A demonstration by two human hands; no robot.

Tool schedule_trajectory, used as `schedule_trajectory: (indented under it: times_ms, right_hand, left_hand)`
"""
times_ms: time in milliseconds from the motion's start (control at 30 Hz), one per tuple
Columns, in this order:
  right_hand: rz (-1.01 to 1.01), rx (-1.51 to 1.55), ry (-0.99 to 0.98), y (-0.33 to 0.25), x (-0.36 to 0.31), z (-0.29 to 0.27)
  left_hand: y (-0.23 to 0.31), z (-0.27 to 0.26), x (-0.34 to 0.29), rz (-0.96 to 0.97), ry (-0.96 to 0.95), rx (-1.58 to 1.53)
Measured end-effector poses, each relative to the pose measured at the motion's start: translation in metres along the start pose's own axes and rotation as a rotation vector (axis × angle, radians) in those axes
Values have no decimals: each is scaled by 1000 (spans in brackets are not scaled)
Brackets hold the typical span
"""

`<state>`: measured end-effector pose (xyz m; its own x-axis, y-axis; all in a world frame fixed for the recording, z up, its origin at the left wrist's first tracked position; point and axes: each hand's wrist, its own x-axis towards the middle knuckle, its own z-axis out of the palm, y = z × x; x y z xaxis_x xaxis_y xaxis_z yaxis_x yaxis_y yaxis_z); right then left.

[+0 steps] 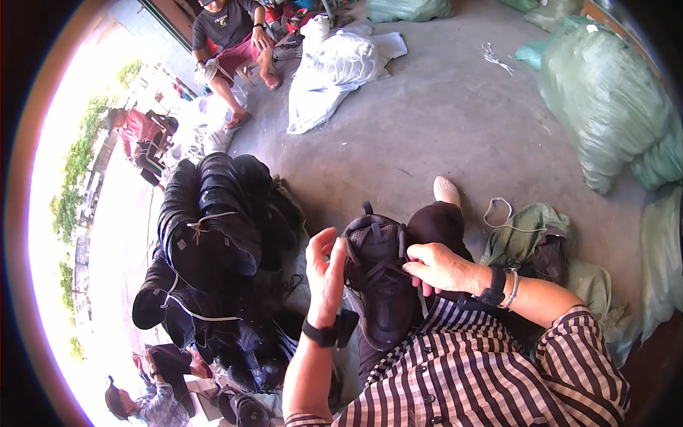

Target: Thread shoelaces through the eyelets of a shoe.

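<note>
A black lace-up shoe [385, 285] rests on my lap, its toe toward me and its heel loop pointing away. Its dark laces [383, 272] criss-cross the tongue. Along the shoe's left side is my left hand [326, 276], thumb and fingers raised and apart, holding nothing that I can see. At the opposite side, my right hand [442, 267] has its thumb and forefinger pinched together by the eyelet edge. What lies in that pinch is too small to make out. A dark band circles each wrist.
A large heap of black shoe parts [235, 263], tied in bundles with white cord, stands at my left. Green sacks [601, 99] bulge at the far right; a white sack [331, 67] lies ahead. Seated people [231, 35] are at the far left, another person [142, 398] at lower left.
</note>
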<state>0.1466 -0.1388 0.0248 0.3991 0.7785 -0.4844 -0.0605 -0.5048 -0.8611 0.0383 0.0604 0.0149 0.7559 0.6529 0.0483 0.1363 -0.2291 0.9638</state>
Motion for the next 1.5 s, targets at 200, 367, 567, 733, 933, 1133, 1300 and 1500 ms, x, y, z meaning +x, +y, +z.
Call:
schedule_trajectory:
  times_ms: [200, 367, 567, 733, 933, 1133, 1300, 1500]
  right_hand:
    - [-38, 17, -10, 2, -3, -1]
    - [-52, 10, -6, 2, -8, -3]
    - [-94, 330, 9, 10, -8, -13]
    - [-92, 350, 6, 13, -9, -25]
    - [-179, 348, 140, -1, -1, -36]
    - [-358, -211, 190, -5, 46, -26]
    - [-176, -575, 123, -17, 103, -22]
    - [-69, -389, -110, -12, 121, -25]
  left_hand:
    - [3, 1, 52, -493, -474, -80]
    - [-16, 4, 52, -471, -423, -239]
    - [-87, -31, 53, -440, -349, -634]
    - [-133, -61, 39, -368, -366, -787]
    - [-125, -65, 42, -498, -311, -934]
    - [-128, -63, 38, -547, -294, -1148]
    - [-122, -62, 0, -398, -333, -899]
    - [-153, -87, -84, -369, -274, -1442]
